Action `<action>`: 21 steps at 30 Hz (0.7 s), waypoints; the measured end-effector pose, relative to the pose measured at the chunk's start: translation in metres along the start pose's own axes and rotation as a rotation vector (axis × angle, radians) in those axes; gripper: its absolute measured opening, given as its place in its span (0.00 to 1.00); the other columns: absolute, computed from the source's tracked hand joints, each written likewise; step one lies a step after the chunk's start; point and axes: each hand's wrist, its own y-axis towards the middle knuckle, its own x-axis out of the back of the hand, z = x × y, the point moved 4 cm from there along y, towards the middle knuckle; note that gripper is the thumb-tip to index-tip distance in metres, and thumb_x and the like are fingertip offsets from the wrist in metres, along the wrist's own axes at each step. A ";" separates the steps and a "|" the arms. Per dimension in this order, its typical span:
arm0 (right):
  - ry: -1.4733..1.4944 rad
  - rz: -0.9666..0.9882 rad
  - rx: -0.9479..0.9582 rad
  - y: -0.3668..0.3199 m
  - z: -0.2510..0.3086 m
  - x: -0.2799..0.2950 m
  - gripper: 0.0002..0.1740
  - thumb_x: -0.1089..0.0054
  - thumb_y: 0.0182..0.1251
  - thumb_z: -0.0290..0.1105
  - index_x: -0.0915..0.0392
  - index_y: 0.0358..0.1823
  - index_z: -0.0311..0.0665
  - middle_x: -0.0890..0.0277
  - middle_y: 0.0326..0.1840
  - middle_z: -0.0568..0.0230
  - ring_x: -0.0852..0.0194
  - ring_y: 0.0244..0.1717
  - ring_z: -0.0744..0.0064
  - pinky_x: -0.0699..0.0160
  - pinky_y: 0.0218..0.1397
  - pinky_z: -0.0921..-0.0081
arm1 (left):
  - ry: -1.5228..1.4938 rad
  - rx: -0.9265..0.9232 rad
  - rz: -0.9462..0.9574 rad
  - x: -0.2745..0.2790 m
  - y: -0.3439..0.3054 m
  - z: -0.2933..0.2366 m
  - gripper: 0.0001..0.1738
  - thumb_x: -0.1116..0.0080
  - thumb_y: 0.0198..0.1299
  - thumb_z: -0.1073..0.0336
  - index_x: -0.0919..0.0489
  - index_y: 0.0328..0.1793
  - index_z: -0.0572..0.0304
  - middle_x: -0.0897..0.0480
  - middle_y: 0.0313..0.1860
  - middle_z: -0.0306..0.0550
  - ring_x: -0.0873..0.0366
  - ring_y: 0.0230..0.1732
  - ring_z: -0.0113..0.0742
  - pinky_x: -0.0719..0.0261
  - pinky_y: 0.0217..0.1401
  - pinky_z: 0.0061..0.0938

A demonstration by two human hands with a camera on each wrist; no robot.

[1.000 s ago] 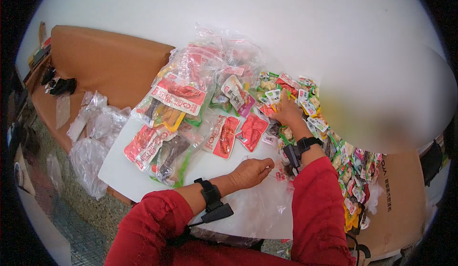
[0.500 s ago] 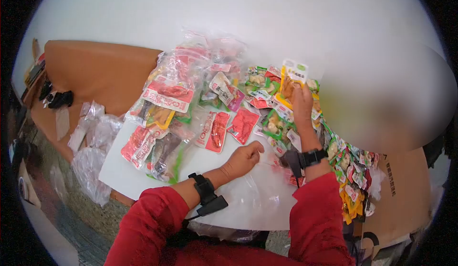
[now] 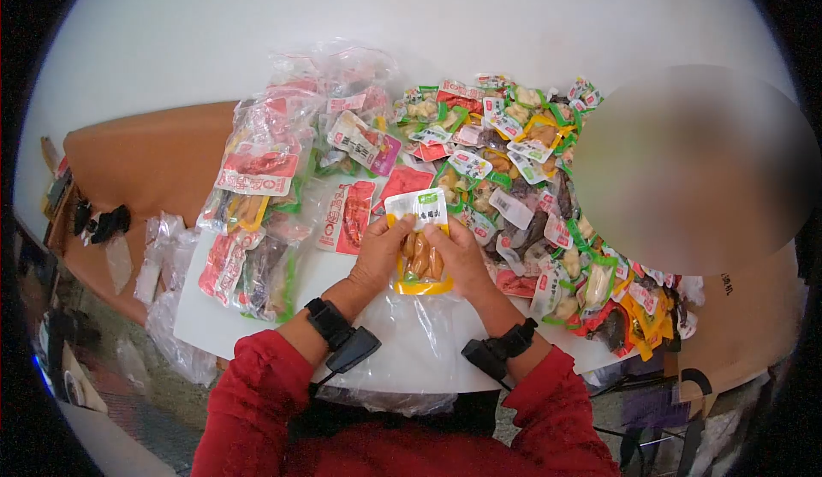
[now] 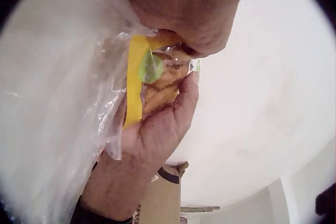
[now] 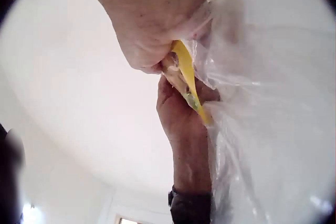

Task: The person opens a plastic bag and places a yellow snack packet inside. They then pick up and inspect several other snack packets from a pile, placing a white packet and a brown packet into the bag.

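Note:
Both hands hold a yellow-edged food packet (image 3: 421, 263) upright over the front of the table, its white top with a green label facing up. My left hand (image 3: 377, 259) pinches its left side and my right hand (image 3: 462, 259) its right side, thumbs on the front. Brown pieces show through the packet's clear window. Right below and against the hands spreads a clear plastic bag (image 3: 402, 331), which fills one side of the left wrist view. Just beyond the hands lie a red packet (image 3: 407, 183) and a red-and-white packet (image 3: 349, 216).
A big heap of small food packets (image 3: 514, 160) covers the table's right side. Filled clear bags (image 3: 257, 177) stand on the left of the white table (image 3: 193, 306). Crumpled plastic (image 3: 175, 331) hangs beyond its left edge. A brown cardboard box (image 3: 728, 340) stands at the right.
My right hand has taken the yellow-edged packet from the heap and brought it back to the middle. The left hand has moved up to it and now grips it too.

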 end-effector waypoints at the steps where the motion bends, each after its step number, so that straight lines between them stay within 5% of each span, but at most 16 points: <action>1: -0.118 -0.010 0.049 -0.002 0.002 -0.003 0.12 0.51 0.63 0.32 0.31 0.45 0.34 0.30 0.37 0.70 0.32 0.39 0.83 0.31 0.43 0.82 | -0.055 -0.006 -0.021 -0.001 0.000 0.002 0.11 0.49 0.60 0.61 0.25 0.39 0.61 0.23 0.32 0.37 0.26 0.32 0.22 0.28 0.36 0.18; 10: 0.066 -0.069 0.121 -0.005 -0.013 0.000 0.13 0.54 0.65 0.35 0.30 0.42 0.32 0.27 0.34 0.68 0.32 0.36 0.81 0.30 0.39 0.81 | -0.106 0.037 -0.068 -0.011 -0.006 -0.005 0.16 0.56 0.64 0.57 0.24 0.36 0.63 0.22 0.33 0.41 0.25 0.34 0.25 0.26 0.37 0.21; 13: -0.085 -0.090 0.195 -0.005 -0.008 0.005 0.15 0.57 0.67 0.37 0.31 0.41 0.31 0.26 0.32 0.63 0.30 0.34 0.76 0.30 0.38 0.77 | -0.152 0.081 -0.088 -0.022 -0.012 -0.012 0.14 0.57 0.64 0.59 0.25 0.37 0.63 0.22 0.33 0.41 0.25 0.35 0.26 0.27 0.37 0.22; 16: -0.245 -0.125 0.315 -0.005 -0.006 0.008 0.15 0.59 0.67 0.37 0.32 0.39 0.30 0.26 0.28 0.57 0.28 0.30 0.70 0.31 0.34 0.73 | 0.091 -0.066 -0.056 0.004 0.000 0.003 0.10 0.56 0.62 0.63 0.27 0.39 0.63 0.24 0.31 0.39 0.27 0.33 0.24 0.29 0.35 0.20; 21: -0.242 -0.188 0.359 -0.002 -0.005 0.013 0.13 0.58 0.65 0.35 0.33 0.37 0.31 0.30 0.22 0.53 0.29 0.24 0.65 0.33 0.29 0.69 | 0.195 -0.014 -0.046 -0.014 -0.011 -0.004 0.07 0.54 0.59 0.67 0.28 0.38 0.62 0.27 0.26 0.36 0.32 0.26 0.21 0.33 0.28 0.17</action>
